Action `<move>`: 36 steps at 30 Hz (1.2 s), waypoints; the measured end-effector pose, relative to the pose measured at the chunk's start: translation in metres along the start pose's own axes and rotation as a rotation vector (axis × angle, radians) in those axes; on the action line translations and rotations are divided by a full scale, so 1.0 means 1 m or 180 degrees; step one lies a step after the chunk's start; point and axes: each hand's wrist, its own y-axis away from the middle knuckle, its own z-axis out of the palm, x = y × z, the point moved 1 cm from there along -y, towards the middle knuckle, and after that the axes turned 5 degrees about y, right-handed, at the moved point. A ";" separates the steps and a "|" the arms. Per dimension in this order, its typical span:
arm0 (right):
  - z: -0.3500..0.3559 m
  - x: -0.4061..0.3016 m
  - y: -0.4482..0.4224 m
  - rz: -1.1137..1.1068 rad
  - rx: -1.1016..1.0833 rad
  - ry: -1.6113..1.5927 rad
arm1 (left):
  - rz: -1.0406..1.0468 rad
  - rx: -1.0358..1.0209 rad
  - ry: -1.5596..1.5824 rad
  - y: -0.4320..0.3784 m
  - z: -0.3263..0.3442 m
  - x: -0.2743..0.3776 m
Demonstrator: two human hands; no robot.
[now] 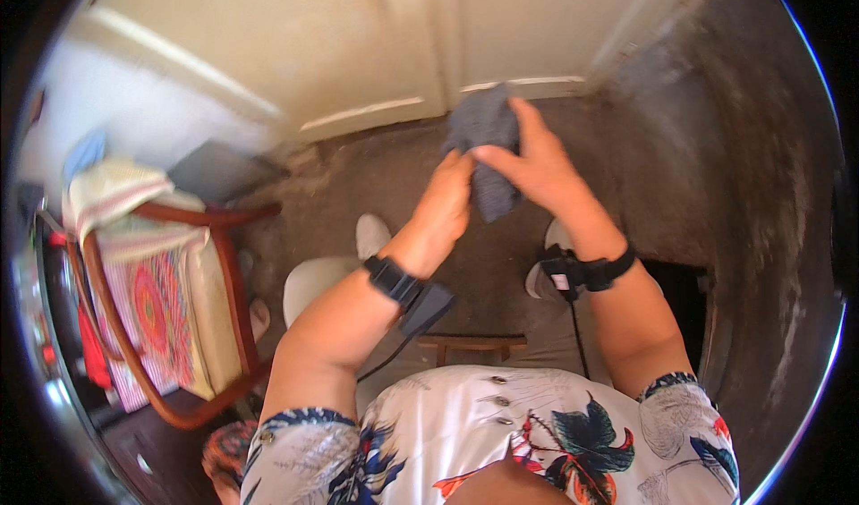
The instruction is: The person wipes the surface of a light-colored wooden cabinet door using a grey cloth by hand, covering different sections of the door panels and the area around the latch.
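A folded, dark grey cloth with a ribbed or knitted look is held up in front of me, above the floor. My left hand grips its near left side, with the fingertips partly hidden in the fabric. From the right, my right hand holds the same cloth, its thumb across the front and its fingers along the far edge. One end of the cloth hangs down between my wrists. Both wrists carry black straps with small devices, and a cable runs from each.
A wooden armchair with a patterned cushion and a draped striped cloth stands at left. Cream door panels rise beyond the dark floor. A grey flat object leans by the wall. A dark opening lies at right.
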 end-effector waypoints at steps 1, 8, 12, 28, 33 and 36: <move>0.000 0.004 0.002 0.0090 0.0082 -0.0220 | 0.0176 -0.0095 0.0007 -0.002 0.001 0.000; 0.000 -0.011 0.005 0.1138 -0.0542 -0.2451 | 0.0696 -0.0276 -0.0093 0.008 0.008 0.023; 0.005 -0.012 0.007 0.0974 -0.0845 -0.2571 | 0.0773 -0.0271 -0.0204 0.009 0.006 0.027; -0.042 0.022 -0.013 0.1433 0.1223 -0.2452 | -0.0246 -0.0597 -0.0889 0.023 0.009 0.016; -0.081 0.031 -0.016 0.1082 0.2128 -0.2407 | -0.0282 -0.1888 -0.1808 0.030 0.021 0.009; -0.101 0.015 -0.019 0.0807 0.2562 -0.2424 | -0.0263 -0.2173 -0.1979 0.037 0.018 0.017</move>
